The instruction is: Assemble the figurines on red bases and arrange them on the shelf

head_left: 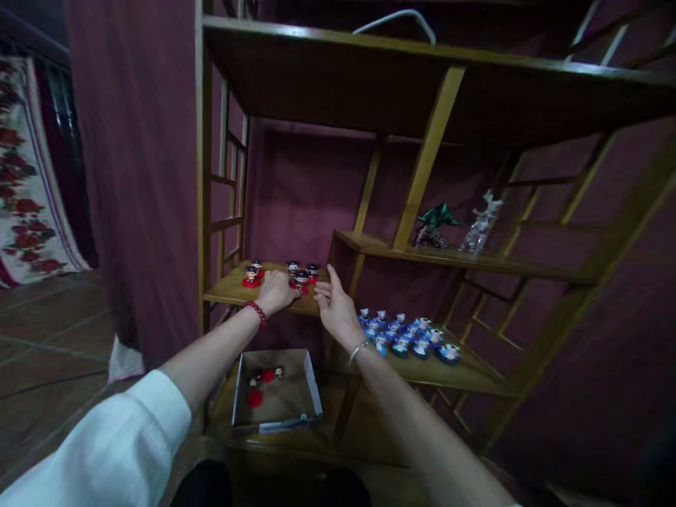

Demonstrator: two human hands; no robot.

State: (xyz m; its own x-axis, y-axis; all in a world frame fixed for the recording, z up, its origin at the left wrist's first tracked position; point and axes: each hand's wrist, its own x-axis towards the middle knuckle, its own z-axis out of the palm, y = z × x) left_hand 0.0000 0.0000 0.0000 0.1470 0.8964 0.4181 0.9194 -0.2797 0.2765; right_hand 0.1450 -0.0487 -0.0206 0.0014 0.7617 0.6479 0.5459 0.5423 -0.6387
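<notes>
My left hand (275, 290) reaches onto a small wooden shelf (227, 290), its fingers curled around or against a little figurine on a red base that I cannot fully see. My right hand (334, 304) hovers at the shelf's right end, palm turned inward and fingers spread, holding nothing. Several small red-based figurines (302, 278) stand on this shelf just beyond my hands, with another pair (253, 274) to the left. Below sits an open cardboard box (311, 386) with a few red figurines (263, 380) inside.
Several blue-based figurines (409, 339) stand on a lower shelf (470, 373) to the right. A higher shelf (370, 243) carries a green ornament (436, 218) and a clear wrapped ornament (482, 224). A maroon curtain (137, 176) hangs left; tiled floor (47, 331) beyond.
</notes>
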